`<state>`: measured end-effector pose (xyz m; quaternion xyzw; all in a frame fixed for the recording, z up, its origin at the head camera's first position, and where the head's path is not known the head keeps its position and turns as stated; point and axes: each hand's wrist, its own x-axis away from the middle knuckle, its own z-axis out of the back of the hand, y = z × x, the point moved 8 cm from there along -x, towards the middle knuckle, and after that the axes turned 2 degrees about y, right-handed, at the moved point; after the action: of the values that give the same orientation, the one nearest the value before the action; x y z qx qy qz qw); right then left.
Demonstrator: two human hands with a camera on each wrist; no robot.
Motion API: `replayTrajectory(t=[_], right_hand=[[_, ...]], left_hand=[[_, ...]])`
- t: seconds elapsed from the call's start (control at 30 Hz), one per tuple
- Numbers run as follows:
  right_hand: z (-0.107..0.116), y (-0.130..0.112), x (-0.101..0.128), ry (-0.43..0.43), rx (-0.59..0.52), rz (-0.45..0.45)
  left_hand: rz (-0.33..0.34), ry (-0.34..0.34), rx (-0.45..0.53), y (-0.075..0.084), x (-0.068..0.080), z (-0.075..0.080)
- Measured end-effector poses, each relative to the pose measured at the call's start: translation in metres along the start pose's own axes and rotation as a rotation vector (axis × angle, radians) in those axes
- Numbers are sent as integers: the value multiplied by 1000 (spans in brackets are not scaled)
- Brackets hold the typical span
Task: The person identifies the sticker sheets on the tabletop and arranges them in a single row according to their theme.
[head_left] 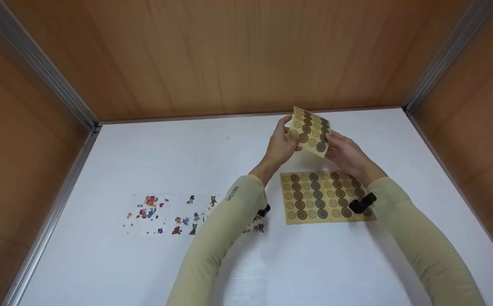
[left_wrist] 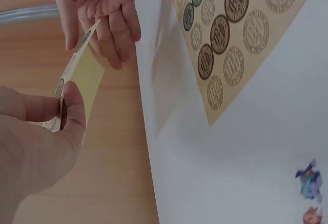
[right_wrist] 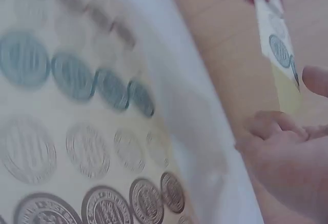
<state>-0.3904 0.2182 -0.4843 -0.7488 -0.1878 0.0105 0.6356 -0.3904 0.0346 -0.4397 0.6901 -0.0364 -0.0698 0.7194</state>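
Your left hand (head_left: 281, 142) pinches the sheet (head_left: 311, 131) by its left edge, held up off the table (head_left: 144, 263). Your right hand (head_left: 346, 154) grips the right edge, looks like a pinch too, above the flat sheet (head_left: 325, 196).

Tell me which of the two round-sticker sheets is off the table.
The smaller sheet, held up near the back wall between the left hand and right hand. The larger sheet lies flat on the white table.
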Motion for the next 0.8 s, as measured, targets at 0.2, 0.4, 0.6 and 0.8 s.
replayTrajectory(t=[0.2,0.4,0.6,0.8], right_hand=[[-10,-13,37,-64,-129,-7],[6,-14,71,-21,61,27],[11,-6,99,-105,210,22],[16,3,115,-159,246,-6]], left_hand=[[-13,-107,72,13,29,-17],[43,-217,50,2,55,-31],[159,-347,-2,-24,73,-48],[189,-381,-25,-34,83,-59]])
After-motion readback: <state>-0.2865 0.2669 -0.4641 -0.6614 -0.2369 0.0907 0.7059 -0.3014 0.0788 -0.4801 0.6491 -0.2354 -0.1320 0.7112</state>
